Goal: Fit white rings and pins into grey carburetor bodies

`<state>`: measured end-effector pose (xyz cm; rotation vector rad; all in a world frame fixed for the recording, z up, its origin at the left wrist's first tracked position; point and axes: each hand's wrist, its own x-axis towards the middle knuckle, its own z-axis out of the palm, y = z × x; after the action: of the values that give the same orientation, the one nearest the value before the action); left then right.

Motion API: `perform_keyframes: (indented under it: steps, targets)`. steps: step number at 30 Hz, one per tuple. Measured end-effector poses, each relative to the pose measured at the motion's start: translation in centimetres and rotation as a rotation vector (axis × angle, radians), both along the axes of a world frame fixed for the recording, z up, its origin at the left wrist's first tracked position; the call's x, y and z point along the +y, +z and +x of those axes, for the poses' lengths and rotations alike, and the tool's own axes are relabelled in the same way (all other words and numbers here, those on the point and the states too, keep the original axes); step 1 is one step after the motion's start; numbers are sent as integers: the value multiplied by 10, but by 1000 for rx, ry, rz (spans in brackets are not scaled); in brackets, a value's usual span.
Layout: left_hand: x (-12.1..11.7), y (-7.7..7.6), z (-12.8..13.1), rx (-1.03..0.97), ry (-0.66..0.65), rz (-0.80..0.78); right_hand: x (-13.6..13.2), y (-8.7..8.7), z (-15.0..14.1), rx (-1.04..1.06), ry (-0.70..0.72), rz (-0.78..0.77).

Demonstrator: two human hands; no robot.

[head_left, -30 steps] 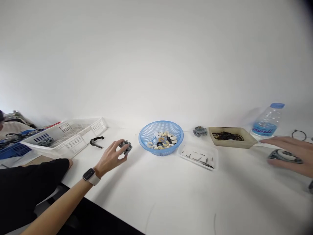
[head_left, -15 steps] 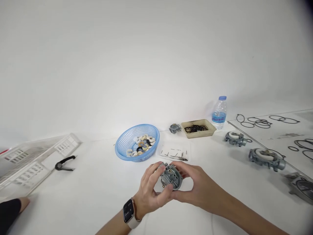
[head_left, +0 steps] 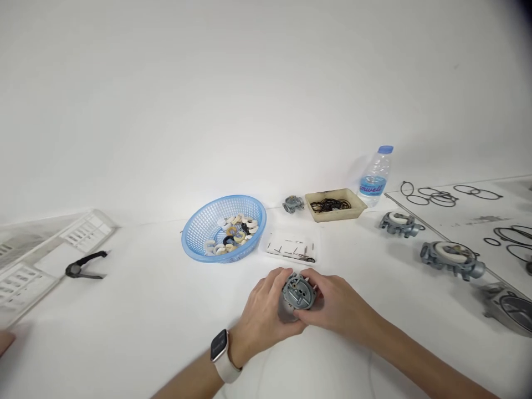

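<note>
I have one grey metal part (head_left: 299, 292) gripped between both hands, my left hand (head_left: 264, 313) curled round one side and my right hand (head_left: 338, 307) pinching the other, above the near middle of the white bench (head_left: 174, 332). Its round, hollow face is turned up, with dark holes, raised ribs and a small brass-coloured fitting. I count four more metal bodies: a small one (head_left: 293, 204) by the wall, and three in a row at my right, two (head_left: 399, 223) (head_left: 452, 259) topped with white rings, the nearest (head_left: 509, 310) with a dark loop. Ahead sit one blue basket (head_left: 197, 223) of white, yellowish and black curved pieces, too heaped to count, one clear tray (head_left: 318, 244) of thin pins, and one cream tray (head_left: 341, 215) of tangled black rings. One blue-capped bottle (head_left: 376, 174) stands beside that; its blue label reads "nwell" in purple, the start unclear. More black loops (head_left: 436, 197) lie to the right. Leftward are one black tool (head_left: 85, 266) and one white crate (head_left: 54, 266); another person's fingertip (head_left: 5, 341) shows at the edge.
</note>
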<state>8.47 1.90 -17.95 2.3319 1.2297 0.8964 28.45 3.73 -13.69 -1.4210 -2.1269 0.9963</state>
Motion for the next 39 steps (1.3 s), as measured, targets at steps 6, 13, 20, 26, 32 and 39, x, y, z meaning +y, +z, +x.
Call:
perform_keyframes:
  steps: [6,13,20,26,32,39]
  targets:
    - [12,21,-24,-13,-136,-253,6,6,6,-230,52,107]
    - [22,26,-46,-149,-194,-466,4,16,21,-203,233,-8]
    - [11,12,-5,-193,81,-345,-3,16,24,-203,373,-182]
    - [11,5,3,-288,147,-406,18,22,46,-174,187,-134]
    - [14,5,-11,-377,-40,-529,34,11,55,-169,170,-209]
    - [17,5,-15,-416,-166,-653,22,7,42,-130,260,-205]
